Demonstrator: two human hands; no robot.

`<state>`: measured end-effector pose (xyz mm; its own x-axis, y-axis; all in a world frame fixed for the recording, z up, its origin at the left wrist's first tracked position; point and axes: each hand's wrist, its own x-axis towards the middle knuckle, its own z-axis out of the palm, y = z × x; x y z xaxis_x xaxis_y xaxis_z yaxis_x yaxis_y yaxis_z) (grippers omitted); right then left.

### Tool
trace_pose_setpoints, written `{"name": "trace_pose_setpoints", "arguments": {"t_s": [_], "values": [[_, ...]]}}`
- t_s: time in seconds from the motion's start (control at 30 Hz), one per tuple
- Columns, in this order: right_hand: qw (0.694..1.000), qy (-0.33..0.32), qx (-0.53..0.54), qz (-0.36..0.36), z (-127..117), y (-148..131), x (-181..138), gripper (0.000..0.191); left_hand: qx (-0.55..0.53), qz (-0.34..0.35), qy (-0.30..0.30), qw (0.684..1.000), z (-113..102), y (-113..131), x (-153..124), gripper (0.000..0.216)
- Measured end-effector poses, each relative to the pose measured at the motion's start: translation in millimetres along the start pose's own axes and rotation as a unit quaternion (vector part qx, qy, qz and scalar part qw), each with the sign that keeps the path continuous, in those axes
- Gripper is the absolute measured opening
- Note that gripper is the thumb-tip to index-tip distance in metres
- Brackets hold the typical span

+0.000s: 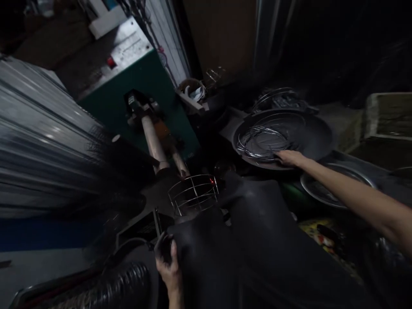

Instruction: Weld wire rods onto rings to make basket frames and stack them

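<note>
My right hand (288, 158) reaches into a wide, dark round pan (315, 137), its fingers closed at the near edge of a pile of thin wire rings (262, 141). Their exact hold is dim. My left hand (167, 255) is low in the middle, thumb and curled, blackened fingers apart, with no object visible between them. It is beside an upright metal strip (157, 221). Beyond it, a round wire frame (193, 193) sits below the bar-like arms (152, 141) of a green machine (128, 77). A small red light shows at the frame's right side.
Dark cloth (257, 214) covers my lap. A shallow metal dish (337, 184) lies under my right forearm. Farther back are more wire pieces (280, 98) and a crate (389, 113). Coiled wire (125, 283) stands at lower left; a corrugated metal sheet (41, 111) rises at left.
</note>
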<state>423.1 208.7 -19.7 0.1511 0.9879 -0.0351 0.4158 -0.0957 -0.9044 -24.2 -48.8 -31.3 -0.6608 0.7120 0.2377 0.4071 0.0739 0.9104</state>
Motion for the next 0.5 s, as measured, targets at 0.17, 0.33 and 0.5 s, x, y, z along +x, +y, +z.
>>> {"name": "trace_pose_setpoints", "arguments": {"t_s": [0.17, 0.33, 0.5], "values": [[0.995, 0.014, -0.101, -0.018, -12.3, 27.5, 21.4, 0.034, -0.015, 0.006, 0.006, 1.000, 19.3, 17.7, -10.9, 0.042], [0.979, 0.133, -0.149, -0.048, -31.2, 16.7, 38.7, 0.018, -0.010, 0.008, 0.003, 1.000, 21.2, 18.2, -12.2, 0.037], [0.952, 0.256, -0.167, -0.036, -67.2, -9.9, 46.8, 0.010, -0.006, -0.014, 0.002, 1.000, 15.4, 21.1, -17.3, 0.042]]}}
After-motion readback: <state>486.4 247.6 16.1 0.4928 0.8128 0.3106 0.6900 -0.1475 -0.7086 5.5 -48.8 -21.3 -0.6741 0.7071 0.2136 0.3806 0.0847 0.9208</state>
